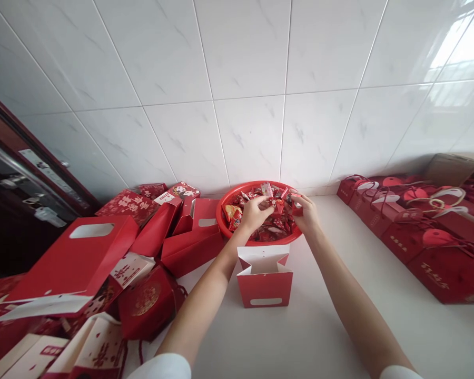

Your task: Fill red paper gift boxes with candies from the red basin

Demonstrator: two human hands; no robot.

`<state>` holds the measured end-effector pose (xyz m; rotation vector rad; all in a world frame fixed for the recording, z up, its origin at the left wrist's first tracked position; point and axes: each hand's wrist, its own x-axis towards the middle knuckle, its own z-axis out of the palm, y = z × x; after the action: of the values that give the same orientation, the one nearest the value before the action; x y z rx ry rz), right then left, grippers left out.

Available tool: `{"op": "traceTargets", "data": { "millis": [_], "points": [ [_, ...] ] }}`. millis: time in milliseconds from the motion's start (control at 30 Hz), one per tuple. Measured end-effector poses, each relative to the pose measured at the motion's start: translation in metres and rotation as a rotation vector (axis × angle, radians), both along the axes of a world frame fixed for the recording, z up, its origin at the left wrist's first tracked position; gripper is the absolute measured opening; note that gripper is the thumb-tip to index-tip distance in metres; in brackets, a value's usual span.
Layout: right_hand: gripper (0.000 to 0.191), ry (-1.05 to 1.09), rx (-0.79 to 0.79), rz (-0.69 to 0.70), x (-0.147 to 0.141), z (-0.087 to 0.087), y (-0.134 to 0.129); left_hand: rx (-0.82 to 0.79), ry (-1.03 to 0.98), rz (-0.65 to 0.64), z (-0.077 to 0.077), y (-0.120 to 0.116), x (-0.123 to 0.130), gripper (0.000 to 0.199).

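A red plastic basket (220, 217) stands against the wall, filled with wrapped candies (268, 231), mostly red with a few yellow ones. Over its left half, my left hand (256, 215) is closed, thumb and fingers together at a red wrapped candy (277, 206). My right hand (307, 215) is over the right rim with curled fingers; what they grip is partly hidden among the wrappers. Between my forearms, just in front of the basket, an upright red gift box (265, 289) has its white-lined top open. Neither hand touches this box.
Red and white gift boxes (98, 247) lie heaped on the left side of the white table (312, 326). Rows of red boxes with cord handles (411, 231) stand at the right. A cardboard carton (450, 167) sits behind them, and a dark door (23, 200) is at far left.
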<state>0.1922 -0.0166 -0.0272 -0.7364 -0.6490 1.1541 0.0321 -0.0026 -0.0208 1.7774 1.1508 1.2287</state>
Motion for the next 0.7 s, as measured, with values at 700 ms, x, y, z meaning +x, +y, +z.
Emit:
{"op": "traceTargets", "data": {
  "millis": [700],
  "points": [
    [0.041,-0.338,0.010,0.153,-0.011,0.010,-0.015,-0.113,-0.161,-0.197,0.000,0.000,-0.001,0.046]
  ]
}}
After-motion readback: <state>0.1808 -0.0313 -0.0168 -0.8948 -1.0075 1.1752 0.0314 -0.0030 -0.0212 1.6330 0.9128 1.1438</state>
